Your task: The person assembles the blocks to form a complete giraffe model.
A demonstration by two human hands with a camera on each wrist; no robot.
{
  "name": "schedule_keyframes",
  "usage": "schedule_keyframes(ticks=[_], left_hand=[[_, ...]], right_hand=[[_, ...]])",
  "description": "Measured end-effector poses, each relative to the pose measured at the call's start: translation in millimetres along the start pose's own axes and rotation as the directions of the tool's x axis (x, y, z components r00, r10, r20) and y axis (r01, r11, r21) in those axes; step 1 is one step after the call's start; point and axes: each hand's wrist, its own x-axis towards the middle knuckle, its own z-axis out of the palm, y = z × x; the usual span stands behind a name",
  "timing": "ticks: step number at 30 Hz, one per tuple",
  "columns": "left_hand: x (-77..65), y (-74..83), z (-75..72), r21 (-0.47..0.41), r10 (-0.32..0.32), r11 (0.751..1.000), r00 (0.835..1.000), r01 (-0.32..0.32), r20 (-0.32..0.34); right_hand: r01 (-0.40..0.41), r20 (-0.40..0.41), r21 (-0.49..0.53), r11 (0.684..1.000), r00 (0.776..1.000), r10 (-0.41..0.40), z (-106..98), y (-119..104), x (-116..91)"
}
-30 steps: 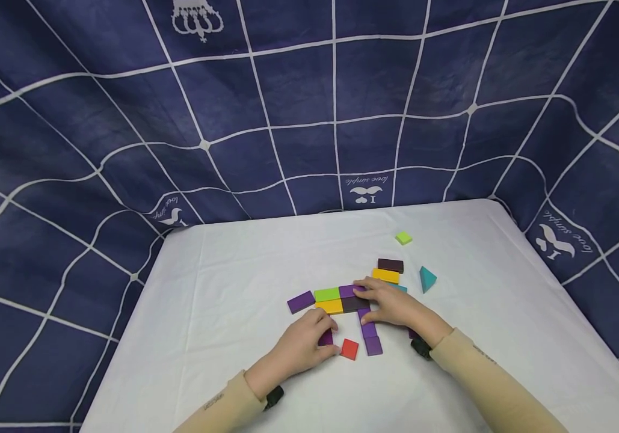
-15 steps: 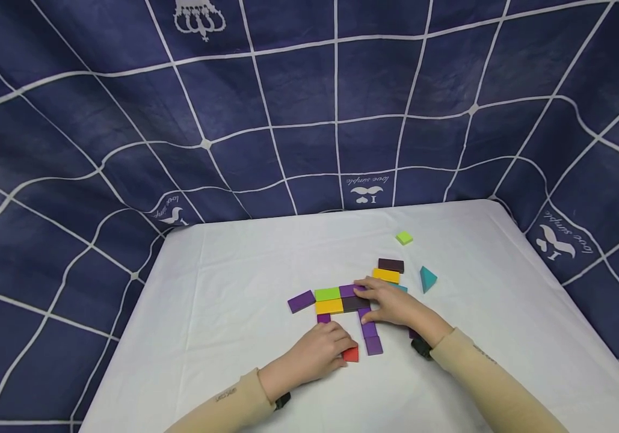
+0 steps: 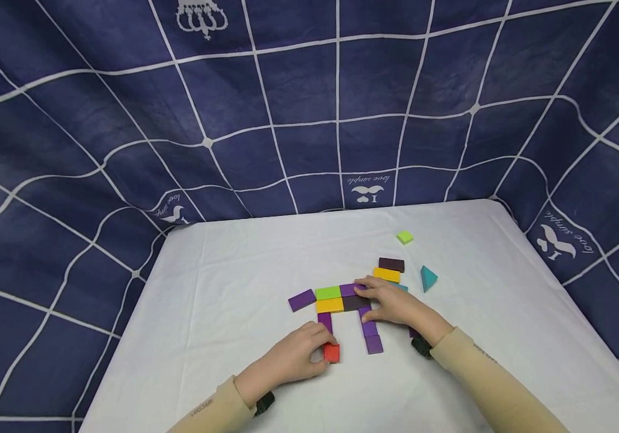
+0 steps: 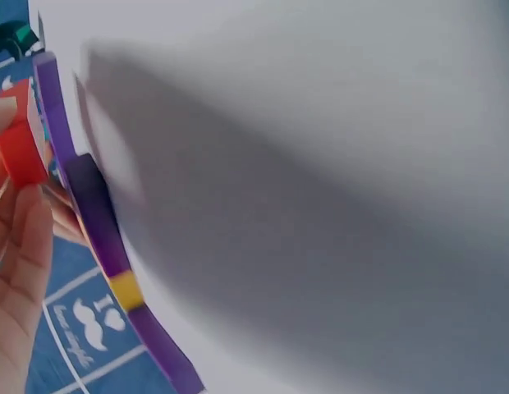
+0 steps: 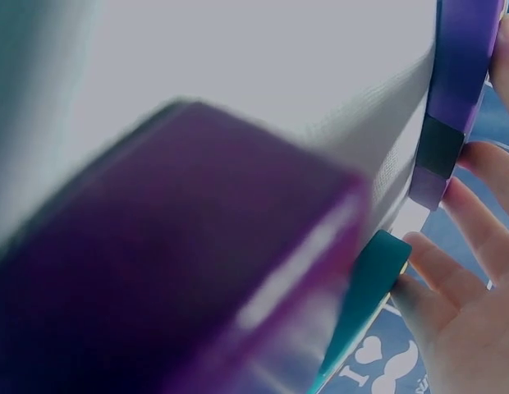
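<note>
Navy curtain (image 3: 363, 78) with a white printed grid is hung behind and at both sides of the table (image 3: 244, 264), which is covered by white cloth. Near the front, a red block (image 3: 332, 353) is pinched by the left hand (image 3: 293, 355), its sides gripped between thumb and fingers. Just beyond it, a magenta block (image 3: 325, 322) is partly hidden by those fingers; whether the two are touching cannot be told. Farther on, a yellow block (image 3: 330, 305) and a dark block (image 3: 354, 303) are laid end to end, backed by a lime block (image 3: 328, 293) and a purple block (image 3: 349, 290). At the left end, a slanted violet block (image 3: 302, 300) is placed. From the dark block toward the front, two purple pieces (image 3: 369, 325) are lined up end to end. By the right hand (image 3: 398, 305) nothing is grasped; its fingers are spread loosely, with their tips rested against the right-hand blocks. Past that hand, a maroon block (image 3: 391, 264), an amber block (image 3: 387, 275) and a partly covered blue block (image 3: 399, 288) are grouped, with a teal triangular block (image 3: 428, 278) set to the right and a small green block (image 3: 405, 237) lying farthest away.
</note>
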Motion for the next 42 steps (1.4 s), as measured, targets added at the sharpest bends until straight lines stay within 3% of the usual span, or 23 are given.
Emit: schedule_keyframes(ticks=[6, 13, 23, 27, 42], left_hand=[[-16.5, -3.4, 0.5, -0.003, 0.001, 1.0, 1.0, -0.001, 0.019], [-17.4, 0.3, 5.5, 0.114, 0.008, 0.993, 0.999, -0.013, 0.037], [-8.5, -1.7, 7.2, 0.261, 0.1, 0.962, 0.993, -0.079, -0.066], [-5.0, -4.1, 8.6, 0.26, 0.111, 0.961, 0.993, -0.094, -0.05], [2.5, -12.9, 1.3, 0.189, 0.042, 0.981, 0.999, -0.037, -0.024]], right_hand=[[-0.006, -0.006, 0.0, 1.0, 1.0, 0.006, -2, 0, 1], [-0.01, 0.003, 0.009, 1.0, 1.0, 0.01, 0, 0, 1], [0.008, -0.007, 0.006, 1.0, 1.0, -0.008, 0, 1, 0], [-0.001, -0.009, 0.001, 1.0, 1.0, 0.001, 0, 1, 0], [-0.007, -0.001, 0.006, 1.0, 1.0, 0.007, 1, 2, 0]])
